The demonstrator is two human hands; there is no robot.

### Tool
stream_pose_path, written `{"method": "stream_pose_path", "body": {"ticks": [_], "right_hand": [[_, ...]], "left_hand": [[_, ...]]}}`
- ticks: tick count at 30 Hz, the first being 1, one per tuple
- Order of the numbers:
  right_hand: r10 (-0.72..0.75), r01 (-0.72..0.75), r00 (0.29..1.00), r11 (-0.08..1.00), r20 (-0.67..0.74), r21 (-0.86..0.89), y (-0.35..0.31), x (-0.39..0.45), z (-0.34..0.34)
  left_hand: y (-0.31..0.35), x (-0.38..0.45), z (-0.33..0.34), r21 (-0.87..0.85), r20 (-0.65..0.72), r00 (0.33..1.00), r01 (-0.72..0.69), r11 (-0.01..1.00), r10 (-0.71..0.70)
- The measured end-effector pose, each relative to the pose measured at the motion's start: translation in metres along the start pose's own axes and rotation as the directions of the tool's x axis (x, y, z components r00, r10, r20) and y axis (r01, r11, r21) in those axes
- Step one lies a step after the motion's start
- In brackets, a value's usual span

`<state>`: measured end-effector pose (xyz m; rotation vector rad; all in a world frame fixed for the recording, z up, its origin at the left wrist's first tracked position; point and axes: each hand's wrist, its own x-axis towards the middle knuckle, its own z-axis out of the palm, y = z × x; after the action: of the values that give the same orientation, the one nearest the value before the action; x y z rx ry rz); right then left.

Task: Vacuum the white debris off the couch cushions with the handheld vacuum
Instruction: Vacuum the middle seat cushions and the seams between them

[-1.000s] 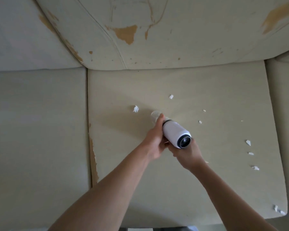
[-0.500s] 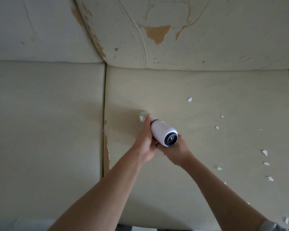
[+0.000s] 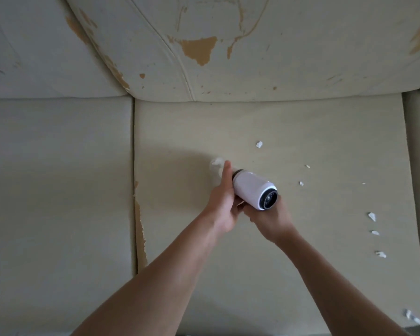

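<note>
While hands grip vacuum, forearms converge.

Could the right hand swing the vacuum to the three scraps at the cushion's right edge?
Probably yes: the right hand grips the handheld vacuum, and only bare seat cushion lies between it and the three white scraps.
</note>
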<state>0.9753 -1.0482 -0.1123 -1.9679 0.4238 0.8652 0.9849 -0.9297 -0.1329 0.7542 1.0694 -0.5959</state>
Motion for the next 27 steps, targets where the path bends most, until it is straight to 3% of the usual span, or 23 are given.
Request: {"method": "stream_pose_path", "body": {"ticks": [4, 7, 12, 19, 24, 27], "right_hand": [[0.006, 0.001, 0.977, 0.999, -0.213, 0.033, 0.005, -0.001, -0.028], [0.027, -0.019, 0.956, 0.999, -0.293, 0.033, 0.005, 0.014, -0.049], [0.0, -0.005, 0.973, 1.0, -0.232, -0.023, 0.011, 0.03, -0.06], [-0.113, 0.091, 0.989, 0.973, -0.096, -0.21, 0.015, 0.018, -0.068], [0.08, -0.076, 0.959, 0.997, -0.271, 0.024, 0.061, -0.012, -0.116], [0.171, -0.142, 0.946, 0.982, -0.276, 0.122, 0.072, -0.012, -0.142]], "left_hand": [[0.004, 0.013, 0.05, 0.083, 0.064, 0.997, 0.034, 0.996, -0.039], [0.006, 0.031, 0.082, 0.166, 0.111, 0.99, 0.068, 0.984, -0.087], [0.005, 0.049, 0.091, 0.189, 0.124, 0.991, 0.03, 0.981, -0.054], [-0.02, 0.039, 0.067, -0.049, 0.146, 0.989, 0.029, 0.998, -0.021], [-0.058, 0.023, 0.13, 0.147, 0.23, 0.962, 0.117, 0.982, -0.149], [-0.078, 0.026, 0.16, 0.251, 0.233, 0.956, 0.12, 0.96, -0.18]]}}
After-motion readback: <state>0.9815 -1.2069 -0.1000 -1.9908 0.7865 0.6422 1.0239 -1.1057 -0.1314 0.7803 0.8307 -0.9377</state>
